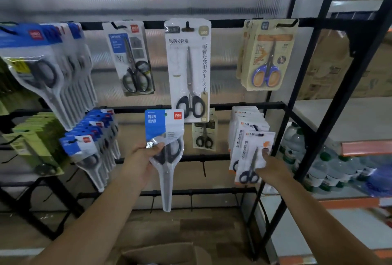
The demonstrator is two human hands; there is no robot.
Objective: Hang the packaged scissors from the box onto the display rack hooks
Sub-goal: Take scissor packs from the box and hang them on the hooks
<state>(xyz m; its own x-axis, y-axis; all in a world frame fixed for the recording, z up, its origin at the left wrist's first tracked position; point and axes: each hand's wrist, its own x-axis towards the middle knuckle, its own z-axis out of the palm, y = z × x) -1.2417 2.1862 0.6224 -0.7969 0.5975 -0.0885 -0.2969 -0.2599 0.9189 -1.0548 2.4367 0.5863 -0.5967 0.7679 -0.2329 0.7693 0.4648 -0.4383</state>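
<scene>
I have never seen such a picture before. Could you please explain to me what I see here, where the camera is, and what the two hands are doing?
There is no machine here. A person wears one wide-angle camera on the head, so you look forward and down along both arms. In front stands a black display rack with hooks, where packs of scissors hang in rows. The left hand holds a blue-topped scissors pack up in front of the rack; it is not on a hook yet. The right hand touches the front white pack of a row already hanging at the right. At the bottom edge is the open cardboard box; its contents are not visible. To the right, shelves hold water bottles.
</scene>
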